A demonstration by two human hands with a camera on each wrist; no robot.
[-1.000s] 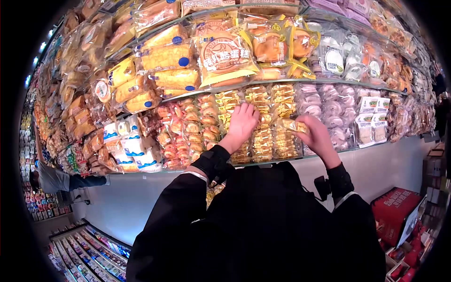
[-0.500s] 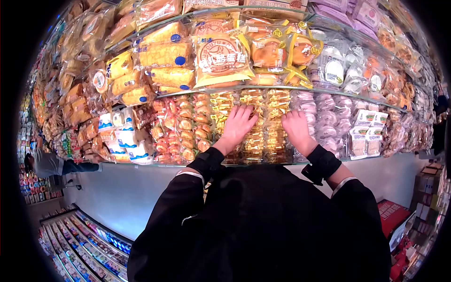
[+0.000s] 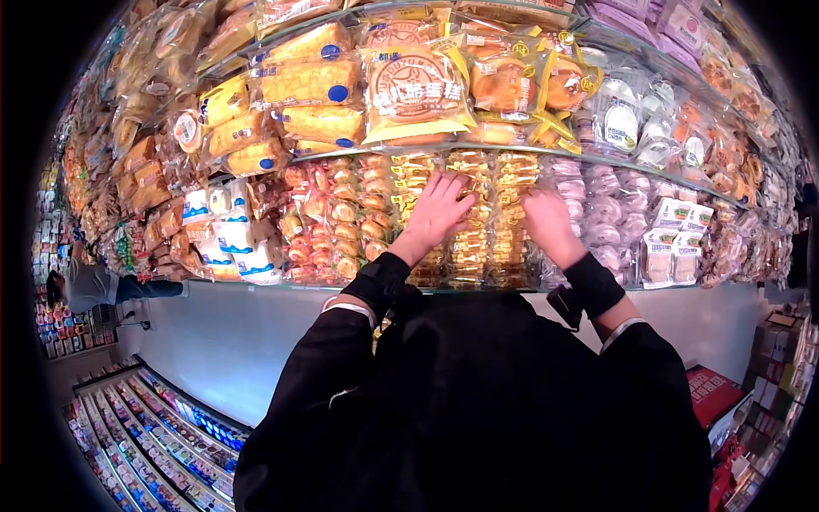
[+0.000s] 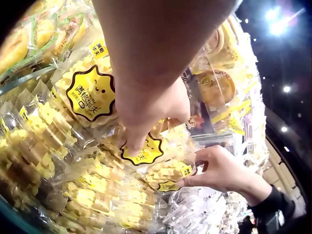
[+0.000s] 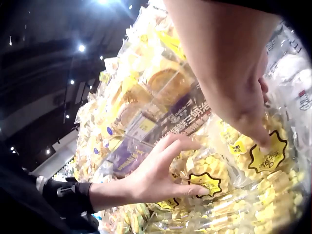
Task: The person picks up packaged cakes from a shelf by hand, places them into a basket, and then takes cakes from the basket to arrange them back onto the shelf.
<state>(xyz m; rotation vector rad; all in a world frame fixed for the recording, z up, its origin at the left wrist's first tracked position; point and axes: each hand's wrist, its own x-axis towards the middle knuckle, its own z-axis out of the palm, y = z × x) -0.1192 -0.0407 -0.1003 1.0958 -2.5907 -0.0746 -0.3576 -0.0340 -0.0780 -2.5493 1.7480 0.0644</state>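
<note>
Clear packets of yellow twisted snacks with star-shaped labels stand in rows on the lower shelf. In the head view, the left hand (image 3: 433,213) is over the left yellow rows and the right hand (image 3: 550,220) is at the right edge of them. The right wrist view shows the left hand (image 5: 151,178) spanning one packet (image 5: 209,163), its thumb on the label and fingers bent over the top. In the left wrist view, the right hand (image 4: 222,168) pinches another packet (image 4: 165,173) between thumb and fingers.
A glass shelf edge (image 3: 341,154) runs just above the rows, with larger cake packets (image 3: 418,90) behind. Red-packed buns (image 3: 316,226) fill the left side, pale purple packets (image 3: 604,205) the right. Someone in grey stands at the far left.
The right hand, which held a packet raised a second ago, has lowered to the rows and moved slightly left. The left hand stays over the rows, its fingers more spread.
</note>
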